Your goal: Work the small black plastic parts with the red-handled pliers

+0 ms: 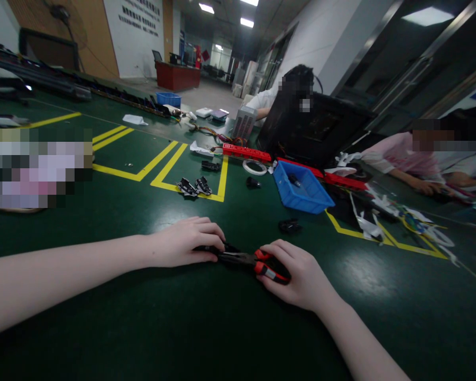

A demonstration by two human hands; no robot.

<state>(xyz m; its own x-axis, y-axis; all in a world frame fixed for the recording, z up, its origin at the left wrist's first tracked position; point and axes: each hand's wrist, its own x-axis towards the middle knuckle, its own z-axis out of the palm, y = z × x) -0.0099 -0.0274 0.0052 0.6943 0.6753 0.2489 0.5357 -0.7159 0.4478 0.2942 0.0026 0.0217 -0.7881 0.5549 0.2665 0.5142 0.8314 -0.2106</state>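
Both my hands rest low on a dark green surface with yellow lines. My right hand (297,272) is closed round the red-and-black handles of a pair of pliers (257,263). The pliers' jaws point left and meet a small black part (214,247) that my left hand (188,241) pins down with curled fingers. Most of that part is hidden under my fingers.
A blue bin (303,190) sits ahead on the right, with a small black piece (289,226) in front of it. Further black parts (193,186), a tape roll (255,167) and red strips (246,152) lie beyond. Two people work at the far right by a black case (321,132).
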